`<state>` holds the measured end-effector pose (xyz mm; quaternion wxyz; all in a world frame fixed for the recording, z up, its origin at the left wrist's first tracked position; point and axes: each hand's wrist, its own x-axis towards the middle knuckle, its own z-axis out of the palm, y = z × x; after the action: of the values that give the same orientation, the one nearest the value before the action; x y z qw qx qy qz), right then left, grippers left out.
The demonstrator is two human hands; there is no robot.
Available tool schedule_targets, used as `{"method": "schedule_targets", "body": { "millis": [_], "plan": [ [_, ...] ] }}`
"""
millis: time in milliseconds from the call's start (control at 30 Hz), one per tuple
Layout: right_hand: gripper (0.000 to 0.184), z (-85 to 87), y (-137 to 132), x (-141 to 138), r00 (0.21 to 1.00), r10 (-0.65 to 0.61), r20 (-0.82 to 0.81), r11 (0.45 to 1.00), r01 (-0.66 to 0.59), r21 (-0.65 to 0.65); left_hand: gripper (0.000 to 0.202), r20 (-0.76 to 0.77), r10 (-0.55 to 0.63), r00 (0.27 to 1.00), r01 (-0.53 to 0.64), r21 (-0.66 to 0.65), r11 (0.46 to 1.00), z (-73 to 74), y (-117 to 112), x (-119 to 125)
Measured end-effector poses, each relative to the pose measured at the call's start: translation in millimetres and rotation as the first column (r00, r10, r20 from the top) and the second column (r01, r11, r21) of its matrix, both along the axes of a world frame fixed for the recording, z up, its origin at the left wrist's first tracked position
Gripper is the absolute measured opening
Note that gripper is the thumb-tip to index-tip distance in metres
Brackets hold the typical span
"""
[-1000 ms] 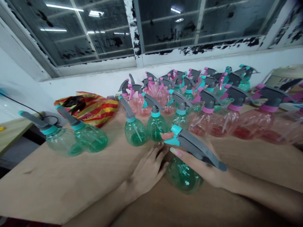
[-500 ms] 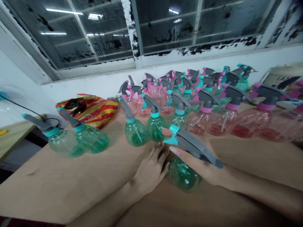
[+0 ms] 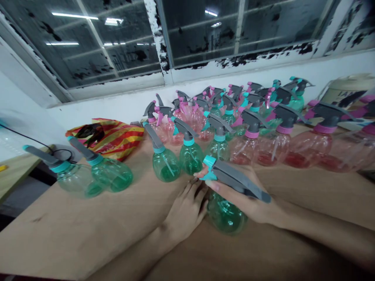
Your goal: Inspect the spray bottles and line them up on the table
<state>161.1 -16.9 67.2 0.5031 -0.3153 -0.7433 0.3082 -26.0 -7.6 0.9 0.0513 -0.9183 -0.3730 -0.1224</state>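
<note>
A green spray bottle (image 3: pixel 224 214) with a grey trigger head (image 3: pixel 234 179) stands on the brown table (image 3: pixel 88 230) in front of me. My right hand (image 3: pixel 249 201) is wrapped round its neck under the grey head, fingers closed. Against the bottle's left side rests my left hand (image 3: pixel 186 208), fingers together and touching it. Just behind stand three more green bottles (image 3: pixel 165 164), apart from the held one.
Two green bottles (image 3: pixel 109 173) stand at the left. Several pink and green spray bottles (image 3: pixel 254 136) crowd the back by the white wall. A red and yellow striped bag (image 3: pixel 114 134) lies at the back left. A cream container (image 3: pixel 345 91) is at the far right.
The view has shifted slightly; both hands stay on the green bottle, which has edged a little toward the row behind it.
</note>
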Motion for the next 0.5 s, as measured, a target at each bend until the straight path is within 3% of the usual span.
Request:
{"method": "schedule_targets", "body": {
  "millis": [267, 500],
  "plan": [
    [0.014, 1.8, 0.3, -0.2, 0.999, -0.051, 0.007, 0.997, 0.051, 0.062, 0.035, -0.018, -0.001, 1.000, 0.002, 0.035, 0.999, -5.2, -0.7, 0.7],
    [0.015, -3.5, 0.2, 0.2, 0.998, -0.064, 0.027, 0.998, 0.064, 0.000, 0.037, -0.189, -0.037, 0.981, 0.043, 0.026, 0.999, -7.0, -4.0, 5.8]
  ]
}}
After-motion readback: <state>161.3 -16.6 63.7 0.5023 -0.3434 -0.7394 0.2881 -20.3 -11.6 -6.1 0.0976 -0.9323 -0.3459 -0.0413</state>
